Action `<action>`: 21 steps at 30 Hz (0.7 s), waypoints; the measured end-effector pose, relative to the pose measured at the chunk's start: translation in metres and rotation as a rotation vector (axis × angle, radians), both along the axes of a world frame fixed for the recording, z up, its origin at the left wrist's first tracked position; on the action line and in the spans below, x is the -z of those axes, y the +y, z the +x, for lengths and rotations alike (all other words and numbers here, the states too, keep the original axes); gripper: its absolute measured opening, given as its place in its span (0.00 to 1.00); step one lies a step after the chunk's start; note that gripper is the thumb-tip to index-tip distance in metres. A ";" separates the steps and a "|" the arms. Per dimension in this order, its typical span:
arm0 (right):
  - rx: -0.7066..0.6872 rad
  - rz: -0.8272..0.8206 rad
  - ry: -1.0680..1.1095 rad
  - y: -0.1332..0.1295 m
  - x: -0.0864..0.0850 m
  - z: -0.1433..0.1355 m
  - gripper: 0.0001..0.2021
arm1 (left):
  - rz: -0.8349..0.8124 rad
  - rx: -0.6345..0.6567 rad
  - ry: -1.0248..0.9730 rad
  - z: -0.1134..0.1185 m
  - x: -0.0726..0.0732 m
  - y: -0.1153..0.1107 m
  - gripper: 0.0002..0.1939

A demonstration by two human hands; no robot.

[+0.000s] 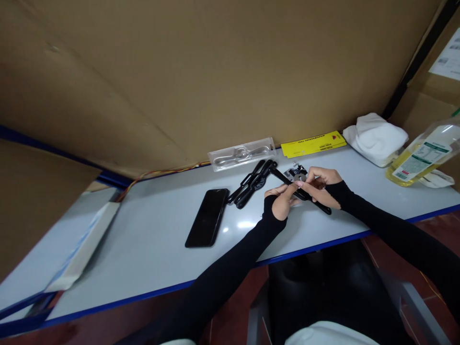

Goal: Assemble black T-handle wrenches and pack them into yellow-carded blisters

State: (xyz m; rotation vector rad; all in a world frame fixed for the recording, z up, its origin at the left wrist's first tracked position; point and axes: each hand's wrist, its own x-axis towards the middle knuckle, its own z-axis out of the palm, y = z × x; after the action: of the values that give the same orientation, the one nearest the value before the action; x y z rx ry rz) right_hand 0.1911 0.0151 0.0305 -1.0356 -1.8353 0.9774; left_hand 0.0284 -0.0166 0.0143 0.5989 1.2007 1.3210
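Observation:
A black two-handled spokeshave (pixel 280 176) lies slantwise between my hands, just above the table. My left hand (pixel 282 202) is closed round its middle, thumb on top. My right hand (pixel 322 186) also grips it, the fingers pinched near the centre; whether a small part is between them I cannot make out. A round silvery metal piece (pixel 299 177) shows at the fingertips, and small shiny metal parts (pixel 292 171) lie just behind. More black spokeshave bodies (pixel 253 184) rest side by side to the left of my hands.
A black phone (pixel 207 218) lies to the left. Along the back are a clear plastic blister pack (pixel 242 154), yellow printed cards (pixel 312 144) and a white cloth bundle (pixel 376 139). A bottle of yellow liquid (pixel 419 158) stands at right. Cardboard (pixel 215 72) walls the back.

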 end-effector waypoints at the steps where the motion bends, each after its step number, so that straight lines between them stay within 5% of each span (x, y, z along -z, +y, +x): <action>1: 0.001 0.056 -0.021 0.000 0.001 0.000 0.23 | 0.000 -0.003 -0.001 0.000 0.000 0.000 0.19; 8: -0.033 0.289 -0.078 0.000 0.002 0.004 0.14 | -0.022 -0.042 -0.001 0.000 0.002 0.003 0.21; 21: -0.116 0.288 -0.066 0.005 0.001 0.007 0.08 | 0.008 -0.025 -0.021 -0.002 0.007 0.005 0.16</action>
State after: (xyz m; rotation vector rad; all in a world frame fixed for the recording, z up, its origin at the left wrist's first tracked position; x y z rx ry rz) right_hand 0.1978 0.0199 0.0299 -0.8019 -2.0382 0.7238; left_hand 0.0262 -0.0119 0.0068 0.5758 1.1899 1.3504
